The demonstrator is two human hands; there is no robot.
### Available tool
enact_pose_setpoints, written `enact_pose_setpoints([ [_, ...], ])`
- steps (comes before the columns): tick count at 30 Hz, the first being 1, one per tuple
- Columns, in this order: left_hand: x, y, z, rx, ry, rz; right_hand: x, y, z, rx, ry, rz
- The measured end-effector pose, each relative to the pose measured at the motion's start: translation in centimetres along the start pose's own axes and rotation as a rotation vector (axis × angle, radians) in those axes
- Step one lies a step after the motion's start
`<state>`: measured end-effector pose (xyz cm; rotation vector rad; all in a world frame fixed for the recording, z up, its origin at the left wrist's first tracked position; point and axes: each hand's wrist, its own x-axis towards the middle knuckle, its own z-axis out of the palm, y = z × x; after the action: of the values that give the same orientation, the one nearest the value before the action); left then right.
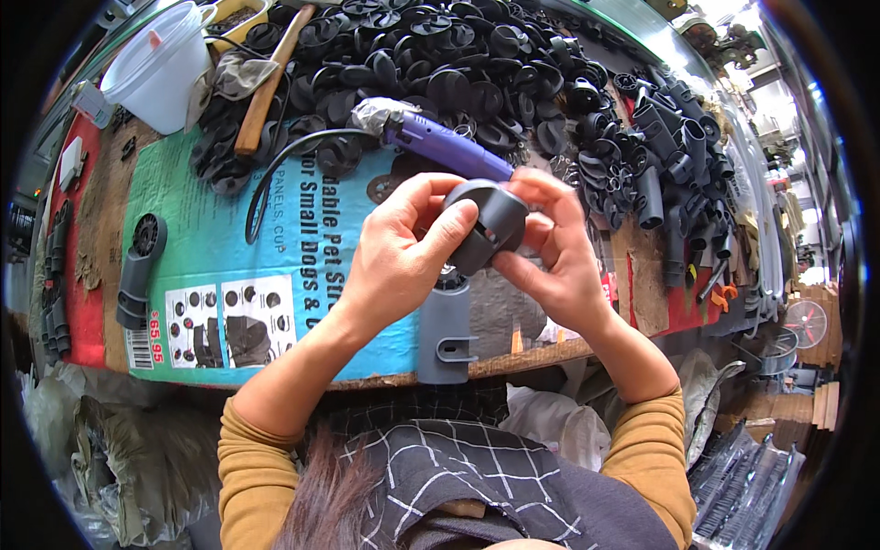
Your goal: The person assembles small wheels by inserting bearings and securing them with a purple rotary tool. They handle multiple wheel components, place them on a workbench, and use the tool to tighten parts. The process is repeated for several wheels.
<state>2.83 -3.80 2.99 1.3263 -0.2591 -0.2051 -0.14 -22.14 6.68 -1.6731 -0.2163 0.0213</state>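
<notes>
A dark round plastic part (pixel 487 227) with a slot is held up over the bench by both hands. My left hand (pixel 412 240) grips its left side, the thumb on its face. My right hand (pixel 560 254) has its fingertips at the right side, slightly blurred. Just below lies a grey plastic tubular fitting (pixel 443 337) on the bench's front edge, its top end partly behind the held part. Beyond the hands rests a purple electric power tool (pixel 447 146) with a black cable. A similar grey fitting (pixel 141 268) lies at the left on flattened printed cardboard (pixel 275 344).
A large heap of black round plastic parts (pixel 454 82) covers the back. Grey tubular parts (pixel 660 158) are piled at the right. A wooden-handled tool (pixel 275 82), a white bucket (pixel 161 75) and a yellow container (pixel 240 17) stand or lie at the back left.
</notes>
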Motion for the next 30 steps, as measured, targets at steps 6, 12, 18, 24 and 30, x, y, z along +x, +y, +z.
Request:
enact_pose_setpoints([
  [6,-1.6,-0.7,-1.5,0.172,-0.086,0.071,-1.8,-0.2,-0.6,-0.645,-0.146,-0.306],
  [12,-3.0,-2.7,-4.1,0.851,-0.183,0.125,-3.3,4.7,-2.8,-0.777,0.021,0.217],
  [18,-2.9,-4.4,-4.2,0.957,-0.256,0.002,-2.2,3.8,-1.8,-0.412,0.068,-0.047],
  [24,-2.7,-3.5,-4.1,0.932,-0.293,-0.056,0.2,1.9,1.5,-0.784,-0.224,-0.199],
  [30,-2.6,-3.8,-4.3,0.888,-0.269,-0.044,0.4,1.9,0.9,-0.734,-0.265,-0.108],
])
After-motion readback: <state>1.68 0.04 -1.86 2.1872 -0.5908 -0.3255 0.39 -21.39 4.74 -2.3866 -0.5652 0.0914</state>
